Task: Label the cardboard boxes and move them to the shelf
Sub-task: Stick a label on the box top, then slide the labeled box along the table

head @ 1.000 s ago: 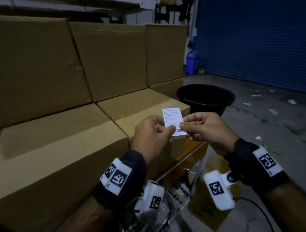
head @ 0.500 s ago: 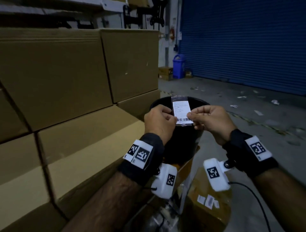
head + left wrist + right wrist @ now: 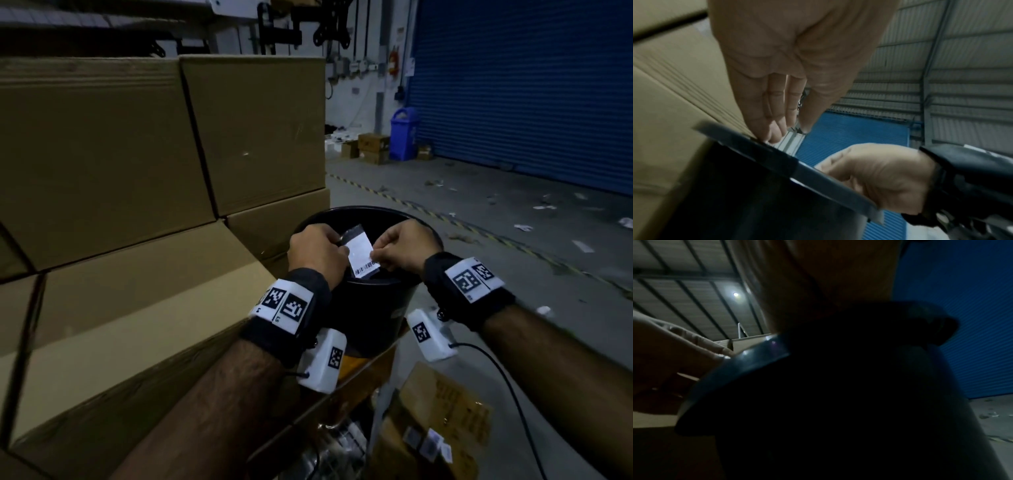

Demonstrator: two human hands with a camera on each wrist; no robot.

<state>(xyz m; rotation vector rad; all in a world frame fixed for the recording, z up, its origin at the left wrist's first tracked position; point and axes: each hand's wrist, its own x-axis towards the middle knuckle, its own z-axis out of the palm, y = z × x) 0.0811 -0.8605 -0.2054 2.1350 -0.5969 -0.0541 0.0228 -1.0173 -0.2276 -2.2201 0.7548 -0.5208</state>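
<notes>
Peeling a white barcode label [image 3: 362, 255] from its clear backing strip [image 3: 353, 233], I have it directly above the round black plastic bin [image 3: 376, 310]. My left hand [image 3: 317, 251] fingers pinch the backing; my right hand [image 3: 400, 248] fingers pinch the label's edge. The stacked brown cardboard boxes [image 3: 253, 130] stand just left of the bin. My worry: the sticky label could curl onto itself or drop into the bin.

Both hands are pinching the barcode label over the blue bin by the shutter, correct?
Not quite. Left hand and right hand do pinch the barcode label, but over the black bucket right in front of the person, as the head view shows. The blue bin stands far off by the shutter.
</notes>
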